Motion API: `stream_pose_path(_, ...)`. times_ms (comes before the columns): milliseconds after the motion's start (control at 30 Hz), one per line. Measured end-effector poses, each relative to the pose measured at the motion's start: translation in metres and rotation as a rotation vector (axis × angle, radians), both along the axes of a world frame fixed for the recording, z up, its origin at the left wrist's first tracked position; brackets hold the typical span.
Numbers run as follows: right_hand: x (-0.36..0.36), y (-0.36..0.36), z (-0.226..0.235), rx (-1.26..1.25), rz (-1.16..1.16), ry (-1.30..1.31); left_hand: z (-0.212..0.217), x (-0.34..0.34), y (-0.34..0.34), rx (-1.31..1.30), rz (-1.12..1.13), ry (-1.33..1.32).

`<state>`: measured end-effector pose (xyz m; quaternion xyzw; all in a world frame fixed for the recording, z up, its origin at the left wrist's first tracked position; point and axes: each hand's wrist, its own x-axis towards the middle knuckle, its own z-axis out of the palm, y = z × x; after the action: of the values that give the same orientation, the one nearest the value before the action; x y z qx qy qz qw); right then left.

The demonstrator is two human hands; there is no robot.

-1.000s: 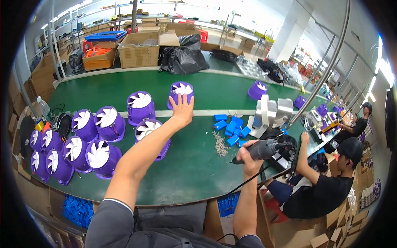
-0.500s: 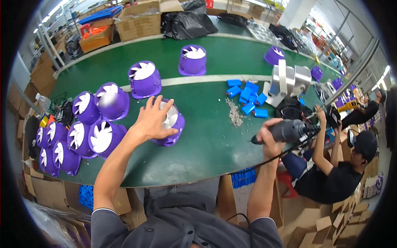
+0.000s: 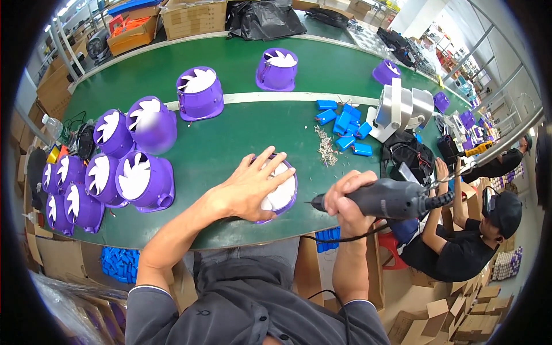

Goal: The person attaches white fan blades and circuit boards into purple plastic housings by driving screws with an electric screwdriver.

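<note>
My left hand is laid over the top of a purple fan housing with a white centre, its fingers spread across the face and gripping the rim. The housing sits on the green table close to its front edge; my palm and fingers cover much of it. To its right, my right hand is wrapped around a black corded electric screwdriver. The tool lies nearly level, its thin tip pointing left toward the housing but apart from it. Its cable hangs down past my right forearm.
Several purple fans with white blades crowd the table's left side. Blue battery packs and loose screws lie beyond the screwdriver, beside a silver metal device. A co-worker sits at right. Cardboard boxes stand below.
My left hand has brought the fan housing rightward and nearer to me. The screwdriver in my right hand has swung left and lower, closer to the housing.
</note>
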<state>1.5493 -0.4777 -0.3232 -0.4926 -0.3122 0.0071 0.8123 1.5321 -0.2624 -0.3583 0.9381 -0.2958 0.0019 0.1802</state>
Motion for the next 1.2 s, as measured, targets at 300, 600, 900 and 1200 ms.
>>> stream_pose_path(300,0.02,0.018,-0.018,-0.066,-0.085,0.012,0.001,0.001,-0.002,0.002,0.018,0.069)
stream_pose_path(600,0.026,0.018,-0.029,-0.056,-0.045,0.037,0.001,0.0,-0.001,-0.007,0.018,0.048)
stream_pose_path(900,0.02,0.025,-0.021,-0.087,-0.096,0.037,0.0,0.0,-0.001,-0.014,0.016,0.043)
stream_pose_path(1200,0.029,0.027,-0.027,-0.093,-0.076,0.158,-0.001,0.001,-0.001,-0.009,0.007,0.017)
